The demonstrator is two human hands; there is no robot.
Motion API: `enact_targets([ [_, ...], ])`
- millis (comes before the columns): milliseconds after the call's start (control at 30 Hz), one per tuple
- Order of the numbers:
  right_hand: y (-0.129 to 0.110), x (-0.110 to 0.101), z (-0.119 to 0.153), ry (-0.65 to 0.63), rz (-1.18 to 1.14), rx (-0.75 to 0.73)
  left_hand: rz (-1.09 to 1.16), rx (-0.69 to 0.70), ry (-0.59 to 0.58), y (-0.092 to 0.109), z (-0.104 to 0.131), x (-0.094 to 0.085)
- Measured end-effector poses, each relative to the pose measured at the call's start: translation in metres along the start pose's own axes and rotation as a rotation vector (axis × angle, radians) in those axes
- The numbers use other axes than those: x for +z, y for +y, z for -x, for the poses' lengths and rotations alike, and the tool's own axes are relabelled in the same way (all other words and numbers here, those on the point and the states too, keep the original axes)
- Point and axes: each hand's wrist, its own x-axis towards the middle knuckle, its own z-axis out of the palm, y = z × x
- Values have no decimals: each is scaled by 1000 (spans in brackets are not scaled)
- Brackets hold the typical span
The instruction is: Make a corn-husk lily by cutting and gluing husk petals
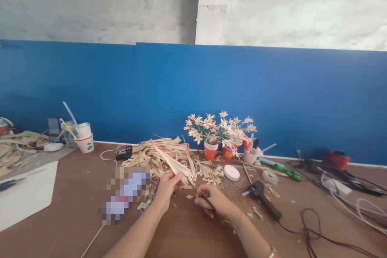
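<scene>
Pinched in my left hand (167,187) is a long, pale, pointed piece of dried husk (172,162), its tip slanting up to the left. My right hand (211,200) is closed around the dark handles of a pair of scissors (208,202). The blades point up and left towards the husk's lower end, close to my left fingers; whether they touch it I cannot tell. Behind both hands lies a heap of dried husk strips (160,151). Small cut scraps are scattered on the brown table (181,234) around the hands.
Two red cups hold husk flowers (208,127) at the back. A white tape roll (231,172) and a black glue gun (262,199) with its cable lie to the right. A blurred-out object (127,193) is left of my arm. A blue partition (193,88) stands behind.
</scene>
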Motion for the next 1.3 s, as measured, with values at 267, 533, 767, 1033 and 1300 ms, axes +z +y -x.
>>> enact_targets([
  [267,-5,1,3,-1,34,13,33,-30,-12,-1,1,0],
  [533,1,0,0,-12,19,-25,33,-32,-20,2,2,1],
  [767,-2,1,1,-5,7,7,24,-22,-26,2,3,1],
  [1033,1,1,-1,4,-9,18,29,-31,-26,2,3,1],
  [1300,0,1,0,8,38,5,25,-40,-32,1,3,2],
])
